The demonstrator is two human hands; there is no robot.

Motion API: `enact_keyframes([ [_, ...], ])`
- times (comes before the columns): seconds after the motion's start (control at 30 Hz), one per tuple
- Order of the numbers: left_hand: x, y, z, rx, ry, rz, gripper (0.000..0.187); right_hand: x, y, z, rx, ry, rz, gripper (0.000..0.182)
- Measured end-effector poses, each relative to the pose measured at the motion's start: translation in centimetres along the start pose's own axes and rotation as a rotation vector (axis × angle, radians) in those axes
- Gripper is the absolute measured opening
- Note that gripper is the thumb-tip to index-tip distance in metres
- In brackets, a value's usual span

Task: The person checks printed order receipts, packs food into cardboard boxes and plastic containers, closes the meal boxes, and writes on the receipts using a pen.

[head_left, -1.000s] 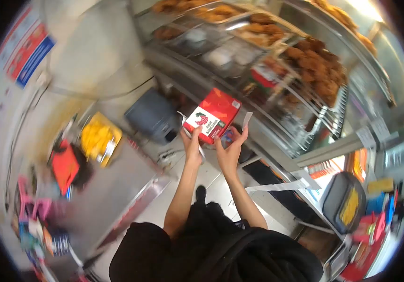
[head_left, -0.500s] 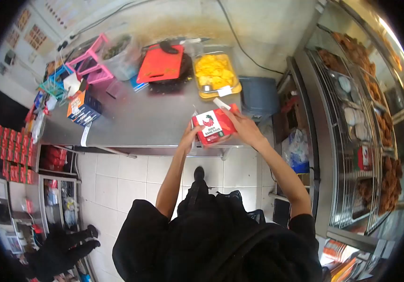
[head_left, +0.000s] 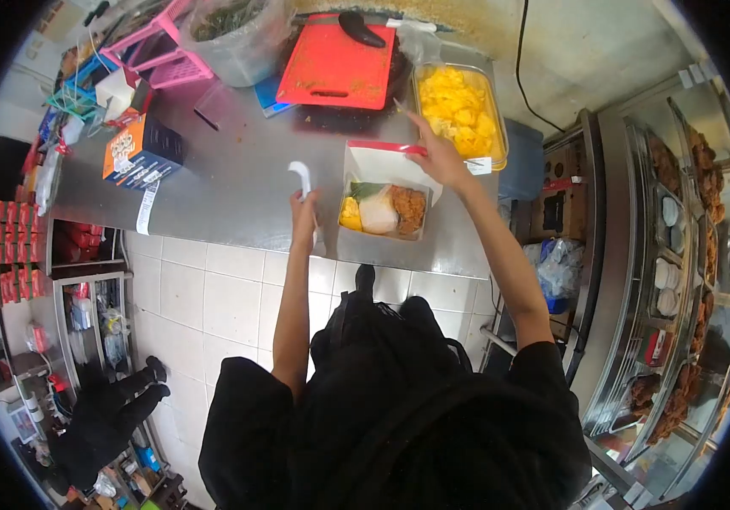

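While the meal box point(head_left: 382, 208) sits open and filled on the desk point(head_left: 237, 183), right hand point(head_left: 437, 157) pins its lid back; left hand point(head_left: 304, 208), just left of the box, grips a white spoon point(head_left: 301, 177), not yet placed.

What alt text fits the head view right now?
An open meal box of food sits on a steel counter; the right hand rests on its raised lid, and the left hand holds a white spoon. A tray of yellow food and a red board lie behind.

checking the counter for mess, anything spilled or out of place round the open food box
Nothing stands out. The food box sits flat on the steel counter, lid held back by the right hand; food stays inside. The left hand holds a white utensil.
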State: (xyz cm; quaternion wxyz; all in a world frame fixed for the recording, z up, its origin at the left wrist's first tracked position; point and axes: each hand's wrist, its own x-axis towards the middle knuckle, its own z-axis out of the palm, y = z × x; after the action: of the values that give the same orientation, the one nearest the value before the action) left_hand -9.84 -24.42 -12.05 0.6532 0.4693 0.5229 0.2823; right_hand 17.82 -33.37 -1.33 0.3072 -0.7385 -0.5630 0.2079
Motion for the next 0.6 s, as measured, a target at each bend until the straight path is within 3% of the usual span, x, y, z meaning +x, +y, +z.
enact_keyframes([
  [0.03,-0.7,1.1,-0.8,-0.090,-0.016,-0.112,0.060,1.1,0.4,0.0,0.015,-0.017,0.025,0.070],
  [0.13,-1.1,1.8,-2.4,-0.405,-0.172,-0.137,0.052,3.7,0.8,0.1,0.115,-0.022,0.036,0.072],
  [0.3,-3.4,7.0,-1.9,-0.612,-0.427,-0.162,0.047,5.2,-0.2,-0.4,0.252,-0.115,-0.052,0.069],
  [0.37,-3.5,6.8,-2.1,-0.431,-0.355,-0.066,0.045,3.6,-2.6,-0.6,0.191,-0.079,0.042,0.061],
  [0.47,-4.7,7.3,-2.3,-0.340,-0.229,0.020,0.035,-0.7,-4.6,-0.6,-0.073,0.633,-0.297,0.038],
  [0.53,-5.8,6.8,-2.7,-0.258,-0.169,0.022,0.027,-5.7,-5.3,-0.2,0.193,0.644,-0.075,0.018],
  [0.6,-6.4,5.6,-3.1,-0.091,-0.146,-0.007,0.019,-10.0,-3.6,2.4,0.415,0.404,0.091,0.016],
])
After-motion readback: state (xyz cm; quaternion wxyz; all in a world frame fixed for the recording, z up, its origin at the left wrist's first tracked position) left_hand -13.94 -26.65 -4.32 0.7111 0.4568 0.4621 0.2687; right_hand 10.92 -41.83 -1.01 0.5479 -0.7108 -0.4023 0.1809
